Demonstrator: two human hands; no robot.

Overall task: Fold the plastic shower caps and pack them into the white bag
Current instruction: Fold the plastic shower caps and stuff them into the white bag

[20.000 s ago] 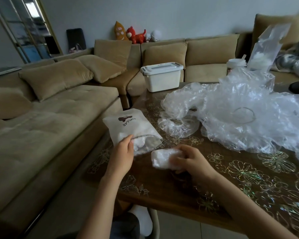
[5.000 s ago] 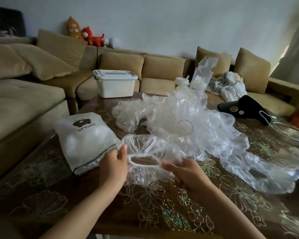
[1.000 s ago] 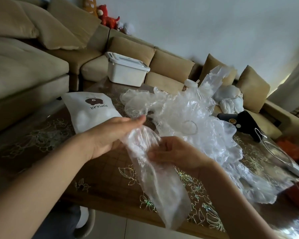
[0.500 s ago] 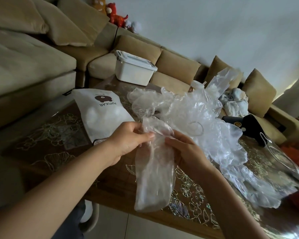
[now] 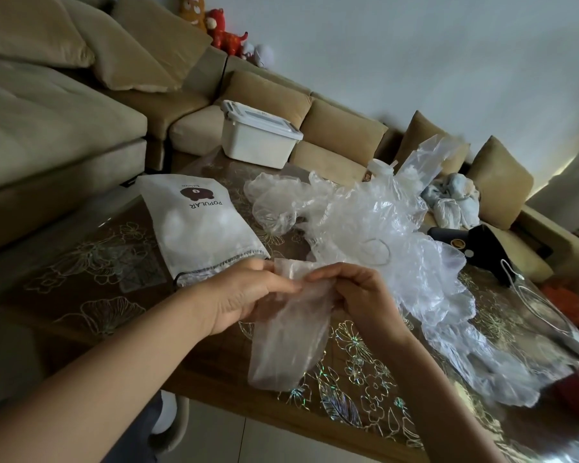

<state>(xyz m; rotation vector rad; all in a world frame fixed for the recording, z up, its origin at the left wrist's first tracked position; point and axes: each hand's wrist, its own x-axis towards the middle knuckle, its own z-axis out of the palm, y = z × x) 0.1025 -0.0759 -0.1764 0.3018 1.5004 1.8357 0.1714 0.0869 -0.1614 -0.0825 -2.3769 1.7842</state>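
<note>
Shower cap (image 5: 288,342) gathered into a long strip, hanging from its top end over the near edge of the desk (image 5: 81,289).

Across the desk's middle and right sprawls the loose pile of unfolded caps (image 5: 381,228), close enough for my next pick. The white bag (image 5: 201,225) lies flat to its left, stitched mouth turned toward me, so a finished bundle can slide straight in, I judge. Pale lumps showing through its cloth look like caps already packed. My left grip (image 5: 248,295) and right grip (image 5: 361,295) are both clamped on the strip's upper end, fingertips meeting, and the rest dangles flat, ready for folding.
</note>
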